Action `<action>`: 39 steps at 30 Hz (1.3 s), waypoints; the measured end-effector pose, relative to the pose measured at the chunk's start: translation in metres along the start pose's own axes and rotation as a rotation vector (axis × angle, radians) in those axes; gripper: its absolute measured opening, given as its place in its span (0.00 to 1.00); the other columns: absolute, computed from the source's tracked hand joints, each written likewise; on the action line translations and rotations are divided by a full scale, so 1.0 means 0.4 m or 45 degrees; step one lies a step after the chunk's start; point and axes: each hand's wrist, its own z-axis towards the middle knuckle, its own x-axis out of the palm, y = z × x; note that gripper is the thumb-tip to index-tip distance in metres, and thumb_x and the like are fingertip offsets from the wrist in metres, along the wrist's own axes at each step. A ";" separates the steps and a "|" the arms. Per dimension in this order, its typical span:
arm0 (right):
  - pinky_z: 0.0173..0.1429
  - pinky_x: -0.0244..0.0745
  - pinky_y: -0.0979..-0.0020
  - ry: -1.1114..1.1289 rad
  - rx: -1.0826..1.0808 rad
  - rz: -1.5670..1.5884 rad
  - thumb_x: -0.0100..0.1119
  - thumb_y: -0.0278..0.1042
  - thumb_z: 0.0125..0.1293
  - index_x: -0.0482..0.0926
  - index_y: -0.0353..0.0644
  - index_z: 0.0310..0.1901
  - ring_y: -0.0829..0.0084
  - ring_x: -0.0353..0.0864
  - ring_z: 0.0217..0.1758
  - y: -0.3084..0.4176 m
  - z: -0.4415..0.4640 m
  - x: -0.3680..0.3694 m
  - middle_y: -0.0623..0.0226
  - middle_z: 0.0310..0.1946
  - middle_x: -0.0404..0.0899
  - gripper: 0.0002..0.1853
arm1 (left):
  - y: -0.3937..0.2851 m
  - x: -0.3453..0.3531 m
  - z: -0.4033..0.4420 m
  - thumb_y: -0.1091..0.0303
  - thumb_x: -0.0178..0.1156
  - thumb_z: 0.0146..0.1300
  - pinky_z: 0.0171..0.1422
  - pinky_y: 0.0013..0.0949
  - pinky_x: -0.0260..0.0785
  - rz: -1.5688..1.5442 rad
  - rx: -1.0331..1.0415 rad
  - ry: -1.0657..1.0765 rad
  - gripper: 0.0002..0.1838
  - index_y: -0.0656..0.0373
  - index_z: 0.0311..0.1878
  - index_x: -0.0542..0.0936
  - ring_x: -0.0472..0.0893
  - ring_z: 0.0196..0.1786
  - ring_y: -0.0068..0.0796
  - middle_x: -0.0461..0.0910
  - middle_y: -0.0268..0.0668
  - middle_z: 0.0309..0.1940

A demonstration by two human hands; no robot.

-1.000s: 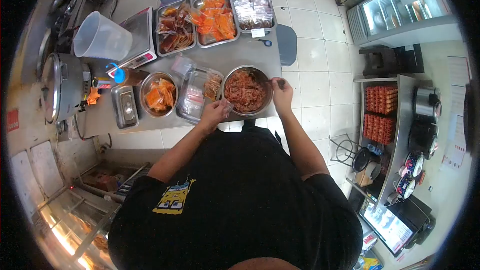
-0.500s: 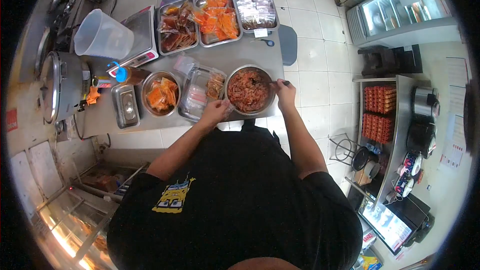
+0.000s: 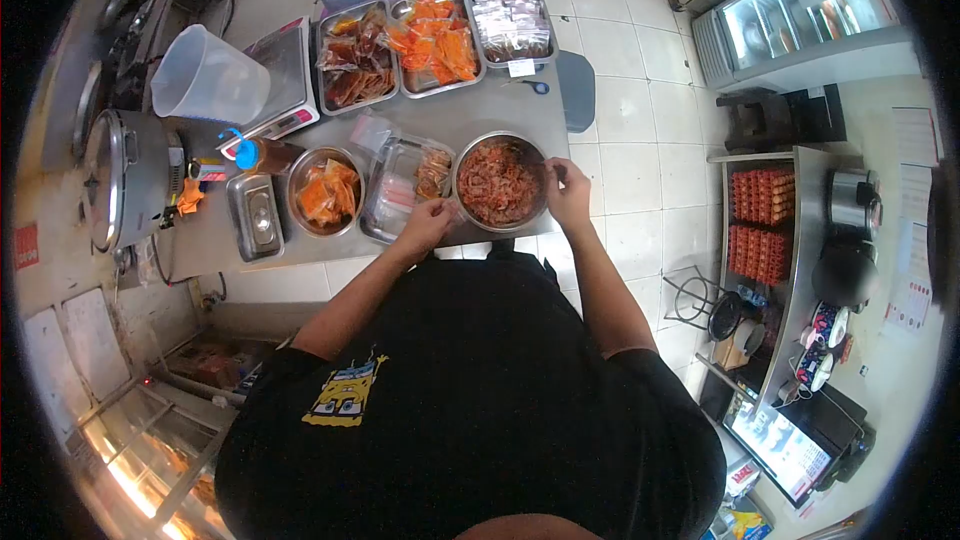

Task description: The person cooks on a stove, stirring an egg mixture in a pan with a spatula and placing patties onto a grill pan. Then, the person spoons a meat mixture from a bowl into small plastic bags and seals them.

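Observation:
A round metal bowl [image 3: 459, 210] of reddish chopped meat [image 3: 498, 183] stands near the table's front right edge. At its right rim is my right hand [image 3: 568, 188], fingers closed round a dark handle that reaches toward the meat. My left hand [image 3: 428, 222] pinches a small clear plastic bag [image 3: 455, 213] at the bowl's lower left. Just left lies a clear tray [image 3: 378, 219] holding filled packets [image 3: 434, 172] and flat plastic bags [image 3: 396, 192]. Further left, another metal bowl [image 3: 294, 212] holds orange packets [image 3: 327, 193].
Along the back are trays of dark packets [image 3: 357, 70], orange packets [image 3: 436, 40] and small bags [image 3: 510, 20]. A scale [image 3: 285, 65], a plastic jug [image 3: 210, 80], a bottle [image 3: 262, 154] and a lidded metal container [image 3: 257, 217] stand left. Blue scissors [image 3: 538, 86] lie behind the bowl.
My right hand has shifted slightly at the bowl's rim, its fingers turned more upward. The left hand stays low beside the bowl with the bag. The whole view has moved a little.

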 end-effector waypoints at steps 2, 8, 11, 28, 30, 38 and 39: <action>0.52 0.80 0.71 -0.037 0.138 0.038 0.59 0.25 0.73 0.82 0.33 0.45 0.72 0.87 0.44 -0.016 -0.002 0.024 0.61 0.39 0.87 0.06 | 0.031 -0.014 0.039 0.59 0.58 0.77 0.44 0.26 0.74 -0.016 0.006 0.086 0.14 0.62 0.47 0.80 0.80 0.41 0.22 0.81 0.30 0.39; 0.50 0.82 0.70 -0.192 0.682 0.849 0.59 0.27 0.74 0.79 0.30 0.48 0.67 0.87 0.43 -0.127 0.010 0.064 0.55 0.41 0.86 0.08 | -0.007 0.013 0.018 0.55 0.59 0.76 0.33 0.25 0.63 -0.070 0.066 0.054 0.16 0.61 0.46 0.81 0.71 0.31 0.16 0.78 0.27 0.31; 0.51 0.84 0.68 -0.259 0.797 0.996 0.59 0.26 0.74 0.77 0.27 0.49 0.65 0.87 0.44 -0.123 0.012 0.044 0.53 0.42 0.85 0.10 | -0.039 0.011 -0.009 0.57 0.59 0.76 0.36 0.25 0.68 0.040 0.016 0.033 0.15 0.62 0.46 0.81 0.75 0.34 0.17 0.81 0.29 0.33; 0.49 0.87 0.66 -0.397 0.868 1.237 0.60 0.25 0.74 0.75 0.28 0.48 0.61 0.88 0.41 -0.136 -0.037 -0.003 0.56 0.41 0.81 0.09 | -0.101 -0.046 -0.089 0.62 0.62 0.73 0.49 0.30 0.79 -0.191 -0.217 0.284 0.19 0.65 0.60 0.79 0.84 0.44 0.27 0.84 0.37 0.46; 0.49 0.87 0.67 -0.407 0.829 1.276 0.59 0.24 0.74 0.74 0.28 0.49 0.61 0.87 0.42 -0.136 -0.042 -0.011 0.56 0.42 0.81 0.09 | -0.092 -0.053 -0.075 0.63 0.62 0.73 0.48 0.30 0.79 -0.192 -0.231 0.233 0.19 0.66 0.60 0.79 0.84 0.44 0.27 0.84 0.37 0.46; 0.55 0.86 0.64 -0.412 0.884 1.422 0.56 0.23 0.75 0.74 0.30 0.50 0.60 0.86 0.47 -0.051 -0.057 -0.062 0.54 0.44 0.81 0.08 | -0.130 -0.039 -0.016 0.69 0.64 0.70 0.54 0.33 0.81 -0.162 0.028 0.156 0.24 0.70 0.66 0.74 0.84 0.51 0.31 0.81 0.43 0.53; 0.56 0.86 0.64 -0.419 0.897 1.435 0.55 0.23 0.75 0.74 0.30 0.50 0.59 0.86 0.47 -0.035 -0.060 -0.066 0.54 0.44 0.81 0.07 | -0.131 -0.036 -0.002 0.69 0.64 0.70 0.54 0.33 0.81 -0.165 0.032 0.157 0.24 0.70 0.66 0.74 0.84 0.51 0.31 0.81 0.43 0.53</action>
